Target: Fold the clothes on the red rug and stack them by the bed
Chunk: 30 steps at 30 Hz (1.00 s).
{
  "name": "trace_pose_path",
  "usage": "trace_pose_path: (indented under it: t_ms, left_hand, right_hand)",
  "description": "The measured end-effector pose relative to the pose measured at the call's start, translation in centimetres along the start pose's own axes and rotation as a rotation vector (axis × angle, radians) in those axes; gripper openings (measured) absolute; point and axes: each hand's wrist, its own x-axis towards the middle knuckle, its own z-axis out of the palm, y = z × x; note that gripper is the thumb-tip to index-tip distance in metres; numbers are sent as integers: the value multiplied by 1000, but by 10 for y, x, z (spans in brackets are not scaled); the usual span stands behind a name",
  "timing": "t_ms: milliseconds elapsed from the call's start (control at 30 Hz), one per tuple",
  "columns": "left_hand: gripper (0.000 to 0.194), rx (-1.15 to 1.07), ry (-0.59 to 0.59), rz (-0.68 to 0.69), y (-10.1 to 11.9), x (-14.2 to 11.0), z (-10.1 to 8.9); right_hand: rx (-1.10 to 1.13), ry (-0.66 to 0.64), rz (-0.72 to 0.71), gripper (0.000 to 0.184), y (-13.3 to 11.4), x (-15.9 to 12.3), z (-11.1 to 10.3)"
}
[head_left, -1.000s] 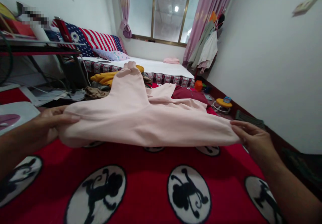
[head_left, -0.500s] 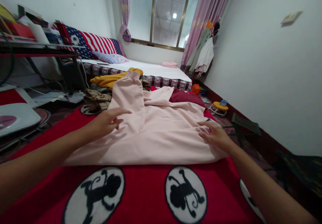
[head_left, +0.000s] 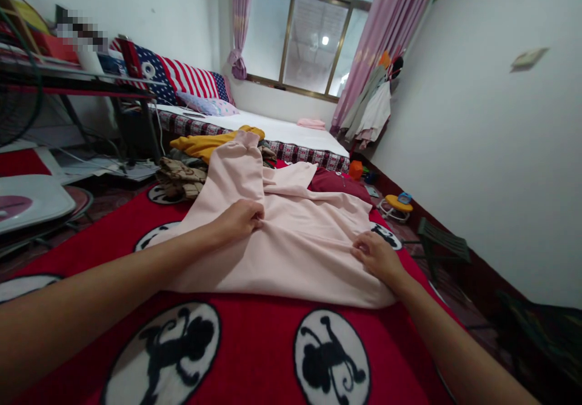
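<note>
A pale pink sweatshirt lies spread over a red blanket with black-and-white monkey circles. One sleeve stretches away from me, its cuff at the far end. Near the base of that sleeve my left hand is closed, pinching the cloth, and folds run from its fingertips. At the right side of the sweatshirt, my right hand has its fingers curled onto the fabric in a pinch. Part of the right-hand edge is hidden under that hand and wrist.
Beyond the sweatshirt lie yellow clothing, a camouflage-patterned garment and a dark red garment. A bed stands under the window. Left is a cluttered desk; right are a yellow stool and a green folding stool.
My left hand has moved right and closed on the cloth. My right hand has curled its fingers and shifted slightly down. The sweatshirt's near left edge has been drawn to the right.
</note>
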Motion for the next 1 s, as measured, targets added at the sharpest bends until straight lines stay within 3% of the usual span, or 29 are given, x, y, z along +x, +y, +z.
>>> trace_pose_path:
  t_ms: [133,200,267,367,433,500,567,667,700,800,867,933,1000]
  left_hand:
    - [12,99,207,31,11,16,-13]
    - [18,131,243,7,10,21,-6]
    - [29,138,198,-23,6,22,13]
    - [56,168,53,-71,-3,15,49]
    - [64,203,-10,-104,-7,9,66]
    - [66,221,-19,-128,-8,5,74]
    - [67,223,-2,-126,-8,3,75]
    - [66,210,44,-108,-7,2,75]
    - [66,199,49,-101,-7,2,74]
    - [69,127,6,-64,-13,1,67]
    - [64,12,-68,-14,-21,4,52]
    - [52,-107,-103,-29,-33,11,28]
    - [42,-111,6,-134,-49,23,-3]
  right_hand:
    - [-117,200,91,17,-8,15,-23]
    - [-200,359,121,19,-10,22,-30]
    - [-316,431,142,19,-10,25,-26]
    - [-443,225,189,22,-10,26,-8]
    - [-469,64,229,26,-16,28,2]
    - [-448,58,223,25,-28,34,4]
    - [-358,157,119,27,-46,40,3]
    - [-131,257,-83,42,-76,46,13]
    - [-76,218,-128,46,-84,45,22]
    - [-20,-78,-142,54,-94,40,52]
    - [-14,-201,-118,56,-93,37,67]
    - [7,-182,-112,56,-90,35,73]
    - [29,-132,-112,54,-89,35,74]
